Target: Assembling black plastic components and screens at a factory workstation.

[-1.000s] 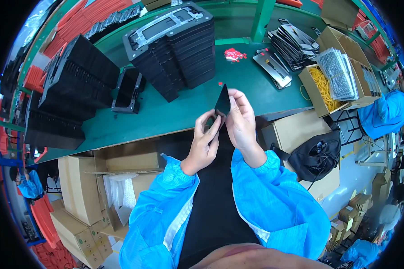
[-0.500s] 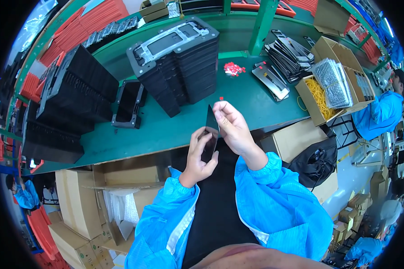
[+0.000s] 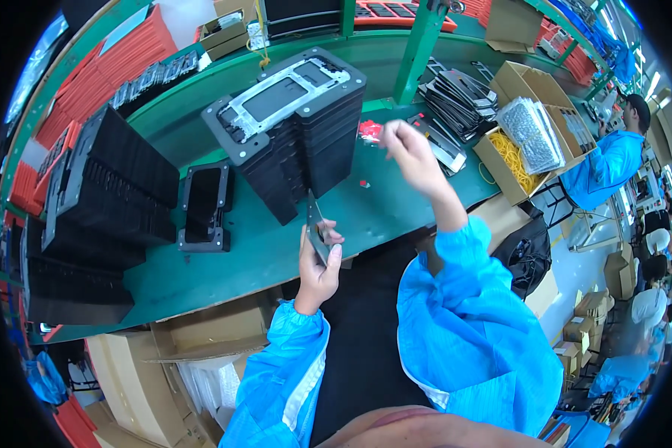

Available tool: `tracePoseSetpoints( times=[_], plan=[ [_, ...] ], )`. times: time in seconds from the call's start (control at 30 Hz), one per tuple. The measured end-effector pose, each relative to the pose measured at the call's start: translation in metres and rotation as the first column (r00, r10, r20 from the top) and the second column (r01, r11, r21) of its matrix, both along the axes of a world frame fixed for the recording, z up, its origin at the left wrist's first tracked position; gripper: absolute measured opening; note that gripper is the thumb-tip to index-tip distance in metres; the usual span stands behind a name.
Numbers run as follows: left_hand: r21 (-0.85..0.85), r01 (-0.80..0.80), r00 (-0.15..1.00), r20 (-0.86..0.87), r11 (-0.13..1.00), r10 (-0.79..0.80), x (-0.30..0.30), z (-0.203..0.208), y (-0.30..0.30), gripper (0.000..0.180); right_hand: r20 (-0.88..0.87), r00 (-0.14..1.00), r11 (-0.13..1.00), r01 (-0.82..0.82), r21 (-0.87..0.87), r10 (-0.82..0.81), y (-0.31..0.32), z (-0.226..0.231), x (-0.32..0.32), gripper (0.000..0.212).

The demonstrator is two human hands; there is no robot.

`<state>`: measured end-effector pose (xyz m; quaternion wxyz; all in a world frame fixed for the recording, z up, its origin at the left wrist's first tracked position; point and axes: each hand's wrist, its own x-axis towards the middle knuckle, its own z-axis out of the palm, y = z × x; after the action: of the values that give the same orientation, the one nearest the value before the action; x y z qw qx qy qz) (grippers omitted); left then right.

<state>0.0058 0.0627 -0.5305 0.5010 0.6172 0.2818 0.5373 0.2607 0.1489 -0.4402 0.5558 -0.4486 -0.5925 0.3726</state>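
My left hand point(image 3: 318, 272) grips a thin, dark, glossy panel point(image 3: 316, 230) shaped like a phone screen. It is tilted nearly edge-on to me, above the front edge of the green table. My right hand point(image 3: 413, 158) is raised over the table, apart from the panel. Its fingers are bent and pressed together; what they hold, if anything, is too small to see. Beside those fingertips lies a pile of small red pieces point(image 3: 369, 131), partly blurred. One loose red piece point(image 3: 364, 184) rests nearer to me on the green table point(image 3: 276, 257).
A tall stack of black trays point(image 3: 299, 134) stands beyond my left hand, with more black trays point(image 3: 112, 194) at left. One tray point(image 3: 205, 209) holds a dark screen. Thin frames point(image 3: 459, 101) and an open carton point(image 3: 511, 160) are at right. A co-worker point(image 3: 612, 160) sits beyond.
My right hand has let go of the panel and moved up and right towards the red pieces. My left hand has shifted slightly left with the panel. The view has turned a little.
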Motion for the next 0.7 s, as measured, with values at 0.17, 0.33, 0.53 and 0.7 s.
tracePoseSetpoints(
  times=[0.17,0.33,0.53,0.7],
  plan=[
    [-0.078,0.084,0.987,0.142,0.993,-0.073,-0.01,-0.005,0.002,0.044,0.472,0.796,0.924,0.298,0.24,-0.38,0.081,-0.067,0.036,0.023],
    [-0.026,0.079,0.994,0.072,0.997,-0.077,-0.016,-0.007,-0.003,0.045,0.717,0.448,0.845,0.311,0.434,-0.533,0.082,-0.086,0.03,0.017],
    [-0.057,0.19,0.96,0.222,0.98,-0.173,-0.015,-0.006,-0.009,0.066,0.308,0.684,0.713,0.445,0.542,-0.661,0.066,-0.056,0.021,0.02],
    [-0.064,0.142,0.955,0.272,0.988,-0.12,-0.006,0.009,-0.019,0.089,-0.251,0.962,0.93,0.184,0.319,-0.105,0.002,-0.004,-0.003,0.028]
  ],
)
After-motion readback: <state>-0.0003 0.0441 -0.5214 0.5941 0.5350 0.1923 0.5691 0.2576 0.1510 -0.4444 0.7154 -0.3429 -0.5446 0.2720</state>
